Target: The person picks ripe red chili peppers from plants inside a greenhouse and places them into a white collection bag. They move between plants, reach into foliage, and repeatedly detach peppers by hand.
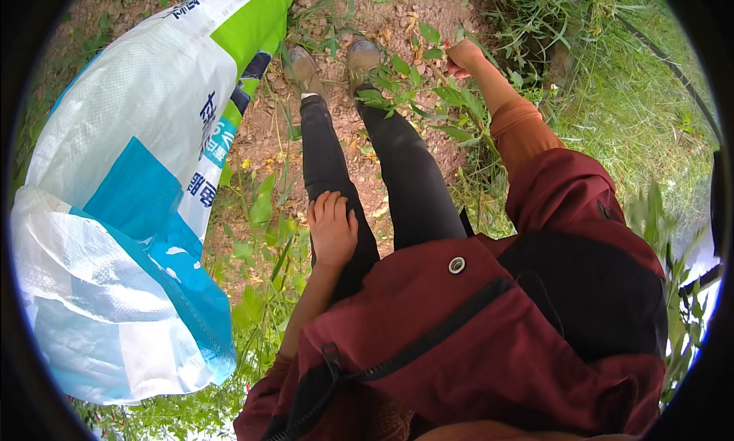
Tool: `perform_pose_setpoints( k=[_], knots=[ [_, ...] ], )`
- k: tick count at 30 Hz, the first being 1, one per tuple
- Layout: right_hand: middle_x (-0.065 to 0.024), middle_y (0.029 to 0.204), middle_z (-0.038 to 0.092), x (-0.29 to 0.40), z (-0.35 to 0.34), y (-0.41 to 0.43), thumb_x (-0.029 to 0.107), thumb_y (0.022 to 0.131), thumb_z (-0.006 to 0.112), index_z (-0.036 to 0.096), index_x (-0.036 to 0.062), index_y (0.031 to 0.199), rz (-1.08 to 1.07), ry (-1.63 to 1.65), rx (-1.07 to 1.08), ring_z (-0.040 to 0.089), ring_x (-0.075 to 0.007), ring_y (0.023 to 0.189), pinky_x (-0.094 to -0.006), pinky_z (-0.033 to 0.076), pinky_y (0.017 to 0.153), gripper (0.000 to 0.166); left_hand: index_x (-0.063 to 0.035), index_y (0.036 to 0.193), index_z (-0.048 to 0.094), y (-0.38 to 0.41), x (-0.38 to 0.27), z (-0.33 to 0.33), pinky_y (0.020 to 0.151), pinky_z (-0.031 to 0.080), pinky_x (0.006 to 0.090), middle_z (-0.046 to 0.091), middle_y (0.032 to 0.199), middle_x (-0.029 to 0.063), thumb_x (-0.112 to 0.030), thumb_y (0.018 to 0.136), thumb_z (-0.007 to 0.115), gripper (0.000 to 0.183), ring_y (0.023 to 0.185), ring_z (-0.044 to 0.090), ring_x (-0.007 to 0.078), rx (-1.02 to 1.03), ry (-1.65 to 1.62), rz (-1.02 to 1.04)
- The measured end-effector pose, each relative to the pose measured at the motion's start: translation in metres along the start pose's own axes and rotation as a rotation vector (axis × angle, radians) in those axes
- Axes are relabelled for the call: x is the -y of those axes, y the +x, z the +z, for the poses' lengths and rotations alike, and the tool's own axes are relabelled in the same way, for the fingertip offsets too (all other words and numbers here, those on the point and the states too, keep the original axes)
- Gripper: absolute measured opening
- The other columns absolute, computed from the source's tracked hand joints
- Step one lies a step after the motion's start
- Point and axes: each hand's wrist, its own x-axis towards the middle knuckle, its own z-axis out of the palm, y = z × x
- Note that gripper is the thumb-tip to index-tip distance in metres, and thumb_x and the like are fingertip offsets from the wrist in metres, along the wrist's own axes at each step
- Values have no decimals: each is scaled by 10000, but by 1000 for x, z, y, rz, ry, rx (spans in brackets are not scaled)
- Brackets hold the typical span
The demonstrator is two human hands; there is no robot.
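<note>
My left hand (331, 230) rests flat on the dark trouser leg (328, 154), near the knee, and holds nothing. Reaching out to the upper right, my right hand (463, 58) has its fingers curled in among a leafy green plant (450, 94). A small red spot, perhaps a chilli pepper, shows beside its fingertips. Whether those fingers grip a stem or a fruit is hidden. On the left stands a large woven plastic sack (137, 108), white with blue and green panels and printed writing. Its wide mouth end bulges toward me.
My shoes (363, 56) stand on reddish-brown bare soil (258, 137) with scattered leaves. Tall grass (619, 91) grows on the right, with a thin dark line crossing it. Low green weeds (255, 309) fill the gap between the sack and my maroon jacket (424, 309).
</note>
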Motion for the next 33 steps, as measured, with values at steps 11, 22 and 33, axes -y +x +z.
perform_pose_setpoints(
  k=[11,22,33],
  knots=[
    [-93,528,502,-74,7,0,262,849,436,579,-35,771,-541,-406,-50,499,-198,422,-313,429,434,339,-41,921,498,5,-1,1,924,258,440,490,1008,83,-153,732,513,221,1047,399,246,-12,34,42],
    [-75,688,540,-32,-74,-85,256,850,390,567,15,859,-443,359,-210,503,-172,601,-304,447,590,299,-46,884,509,5,3,5,920,256,426,504,967,74,-158,725,516,195,1020,418,233,-1,35,34],
    [-177,871,596,-30,-10,6,521,739,465,648,85,763,-171,-345,-301,581,-286,807,-349,437,752,472,-50,862,501,3,10,11,914,264,418,504,951,70,-150,727,508,168,1005,430,230,-18,-36,26]
  ],
)
